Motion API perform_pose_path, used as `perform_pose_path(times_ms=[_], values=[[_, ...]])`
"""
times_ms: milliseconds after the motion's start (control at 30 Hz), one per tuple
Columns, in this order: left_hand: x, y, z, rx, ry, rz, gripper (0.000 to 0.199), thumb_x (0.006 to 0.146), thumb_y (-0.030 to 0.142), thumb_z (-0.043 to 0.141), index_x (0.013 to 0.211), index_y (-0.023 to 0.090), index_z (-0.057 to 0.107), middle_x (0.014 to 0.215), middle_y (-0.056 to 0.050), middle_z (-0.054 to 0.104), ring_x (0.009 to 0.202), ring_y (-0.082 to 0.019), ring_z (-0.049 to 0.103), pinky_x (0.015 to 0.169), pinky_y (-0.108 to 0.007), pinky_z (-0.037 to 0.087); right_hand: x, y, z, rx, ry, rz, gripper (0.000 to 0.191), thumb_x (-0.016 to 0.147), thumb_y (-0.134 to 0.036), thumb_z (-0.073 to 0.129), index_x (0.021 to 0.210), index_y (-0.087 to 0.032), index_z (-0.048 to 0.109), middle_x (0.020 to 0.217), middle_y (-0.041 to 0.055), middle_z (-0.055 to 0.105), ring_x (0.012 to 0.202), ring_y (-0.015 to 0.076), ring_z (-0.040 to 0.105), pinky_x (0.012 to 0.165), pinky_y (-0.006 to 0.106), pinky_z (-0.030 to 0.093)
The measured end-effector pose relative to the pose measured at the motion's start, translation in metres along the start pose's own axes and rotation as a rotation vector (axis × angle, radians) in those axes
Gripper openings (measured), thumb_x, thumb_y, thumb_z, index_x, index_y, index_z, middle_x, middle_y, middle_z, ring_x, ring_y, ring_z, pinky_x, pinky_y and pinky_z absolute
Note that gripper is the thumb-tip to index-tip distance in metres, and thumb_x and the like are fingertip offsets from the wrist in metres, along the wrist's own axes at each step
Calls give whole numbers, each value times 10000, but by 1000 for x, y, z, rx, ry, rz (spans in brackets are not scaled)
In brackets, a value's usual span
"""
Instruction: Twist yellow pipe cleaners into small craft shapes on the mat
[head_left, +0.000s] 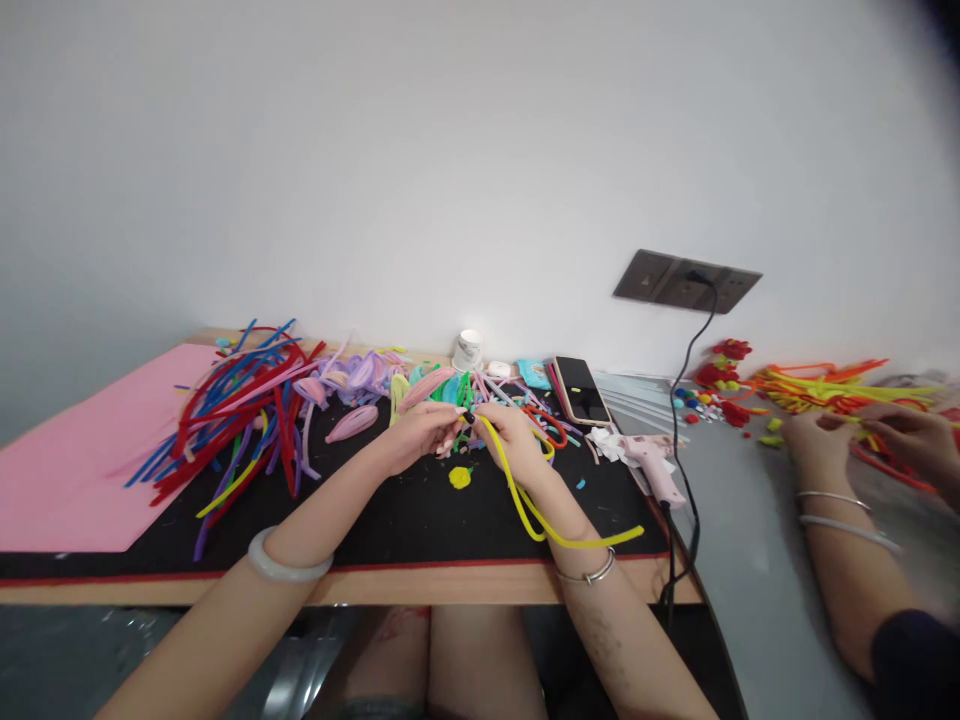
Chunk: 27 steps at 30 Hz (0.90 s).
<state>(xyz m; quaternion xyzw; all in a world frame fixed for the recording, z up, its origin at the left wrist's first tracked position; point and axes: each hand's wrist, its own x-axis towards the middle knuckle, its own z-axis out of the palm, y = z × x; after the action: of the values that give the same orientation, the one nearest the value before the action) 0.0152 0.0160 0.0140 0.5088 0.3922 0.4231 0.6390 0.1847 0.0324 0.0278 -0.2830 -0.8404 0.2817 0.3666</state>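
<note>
My left hand (421,436) and my right hand (511,440) meet over the black mat (405,525). Between their fingertips is a small black piece (469,417), pinched from both sides. A long yellow pipe cleaner (517,490) runs from the fingers of my right hand, loops over the wrist and ends near the mat's front edge. Just below the hands lies a small yellow coil (460,478). Pink petal-shaped loops (429,388) rest right behind my left hand.
Coloured pipe cleaners (232,410) and pink paper (90,450) lie left. Behind are a paper cup (468,350) and phone (582,390). A pink glue gun (654,468) with a black cord (677,430) is right. Another person's hands (821,450) work at far right.
</note>
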Motion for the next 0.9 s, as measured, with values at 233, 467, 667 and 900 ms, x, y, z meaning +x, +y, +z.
perform_pose_path(times_ms=[233, 467, 667, 900], values=[[-1, -2, -1, 53, 23, 148, 303, 765, 401, 589, 636, 134, 525, 492, 43, 442, 424, -53, 383, 440, -187, 332, -1, 2, 4, 15, 81, 35, 347, 873, -393, 410, 602, -177, 431, 577, -12, 399, 554, 116, 363, 563, 248, 286], [-7, 7, 3, 667, 164, 467, 259, 828, 320, 493, 662, 168, 621, 576, 0, 585, 546, -123, 531, 586, -266, 440, 1, 3, 9, 655, 116, 359, 373, 812, -417, 497, 547, -184, 377, 486, -59, 259, 413, 69, 248, 425, 228, 207], [-8, 6, 2, 922, 263, 681, 192, 822, 249, 487, 762, 170, 652, 789, -66, 677, 766, -193, 602, 767, -331, 433, 2, 7, 7, 800, 41, 447, 315, 802, -330, 485, 554, -193, 346, 476, -73, 234, 379, 61, 227, 406, 220, 193], [-4, 8, 2, 385, 71, 256, 328, 837, 394, 472, 630, 148, 539, 533, 16, 532, 439, -82, 478, 446, -201, 364, 1, 4, 0, 44, 46, 76, 286, 853, -313, 416, 606, -169, 440, 579, -17, 416, 549, 106, 384, 552, 230, 304]])
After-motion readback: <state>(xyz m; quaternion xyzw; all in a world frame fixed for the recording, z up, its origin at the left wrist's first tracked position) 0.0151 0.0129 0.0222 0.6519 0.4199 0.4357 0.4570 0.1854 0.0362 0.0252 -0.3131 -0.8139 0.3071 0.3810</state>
